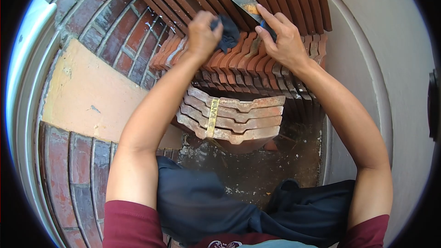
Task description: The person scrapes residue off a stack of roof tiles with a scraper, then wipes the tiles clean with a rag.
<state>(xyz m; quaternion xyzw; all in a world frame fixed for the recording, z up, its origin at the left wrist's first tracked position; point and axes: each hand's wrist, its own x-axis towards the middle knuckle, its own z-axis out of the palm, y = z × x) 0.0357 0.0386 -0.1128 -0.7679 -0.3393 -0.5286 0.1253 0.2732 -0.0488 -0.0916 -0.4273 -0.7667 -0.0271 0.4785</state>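
My left hand, slightly blurred, is closed around a dark cloth over the row of stacked clay roof tiles. In my right hand is a putty knife. Its wide metal blade points up and left and carries an orange-brown smear; my fingers partly cover the handle. Both hands are above the near edge of the tile row, with the right hand to the right of the cloth. Closer to me lies a bundle of several tiles, bound with a yellow printed strap.
Long reddish-brown pieces stand on edge behind the tiles. A brick surface with a beige panel is on the left. A pale wall curves along the right. Light debris dots the dark floor near my knees.
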